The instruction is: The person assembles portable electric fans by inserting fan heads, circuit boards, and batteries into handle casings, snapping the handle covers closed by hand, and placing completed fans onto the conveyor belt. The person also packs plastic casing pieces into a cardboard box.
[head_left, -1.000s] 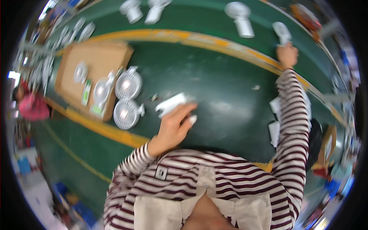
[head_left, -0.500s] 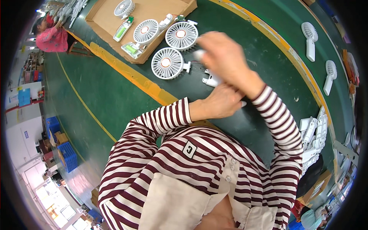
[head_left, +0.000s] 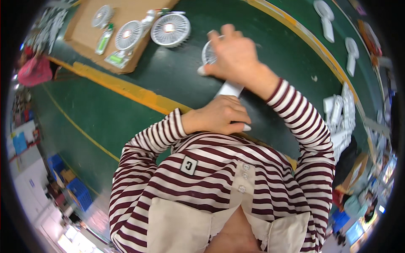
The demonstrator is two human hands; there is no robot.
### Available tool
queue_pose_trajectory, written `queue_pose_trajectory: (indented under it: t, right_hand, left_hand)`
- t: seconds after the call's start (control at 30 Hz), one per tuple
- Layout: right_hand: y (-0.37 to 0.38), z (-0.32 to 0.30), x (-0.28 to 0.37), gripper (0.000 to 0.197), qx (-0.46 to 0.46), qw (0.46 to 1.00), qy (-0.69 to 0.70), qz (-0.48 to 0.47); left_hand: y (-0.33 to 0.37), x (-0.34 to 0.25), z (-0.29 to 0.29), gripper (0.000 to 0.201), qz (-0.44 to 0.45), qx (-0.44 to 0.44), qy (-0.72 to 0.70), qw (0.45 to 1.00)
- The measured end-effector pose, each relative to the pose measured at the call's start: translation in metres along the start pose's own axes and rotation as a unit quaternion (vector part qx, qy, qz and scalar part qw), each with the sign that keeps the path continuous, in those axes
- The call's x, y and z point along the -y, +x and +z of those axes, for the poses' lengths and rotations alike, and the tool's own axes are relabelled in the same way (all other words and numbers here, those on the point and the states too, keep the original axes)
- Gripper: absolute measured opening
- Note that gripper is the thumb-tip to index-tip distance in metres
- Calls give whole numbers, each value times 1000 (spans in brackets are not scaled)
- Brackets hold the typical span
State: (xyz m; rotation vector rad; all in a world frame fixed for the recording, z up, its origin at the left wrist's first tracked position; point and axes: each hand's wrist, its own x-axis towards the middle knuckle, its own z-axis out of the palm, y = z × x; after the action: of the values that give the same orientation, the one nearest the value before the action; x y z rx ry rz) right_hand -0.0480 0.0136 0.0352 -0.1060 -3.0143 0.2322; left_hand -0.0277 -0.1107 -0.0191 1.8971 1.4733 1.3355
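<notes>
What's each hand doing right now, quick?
Left hand: closed, holding the white handle.
Right hand: closed, holding the round fan head.

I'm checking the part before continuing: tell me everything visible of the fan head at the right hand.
The fan head is round, white and ribbed, and looks like plastic. Its left part shows; the right hand holds it and hides the rest. It is over the green table, just beyond the white handle in the left hand. Whether it joins the handle is hidden.
</notes>
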Motion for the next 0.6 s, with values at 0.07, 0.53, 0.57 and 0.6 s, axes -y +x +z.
queue_pose_trajectory:
  t: [0.07, 0.53, 0.57, 0.6]
  right_hand:
    - [-26, -4, -48, 69, -47, 993, -20, 111]
    - [-161, 4, -99, 74, -292, 894, 94, 327]
    - [-163, 5, -100, 74, -295, 891, 94, 332]
    - [-164, 7, -101, 69, -326, 875, 125, 334]
  left_hand:
    - [4, -2, -2, 12, -11, 10, -3, 1000]
    - [47, -22, -2, 78, -264, 54, 300, 915]
    - [48, -19, 0, 76, -275, 49, 295, 914]
    - [50, -18, 0, 73, -286, 44, 289, 912]
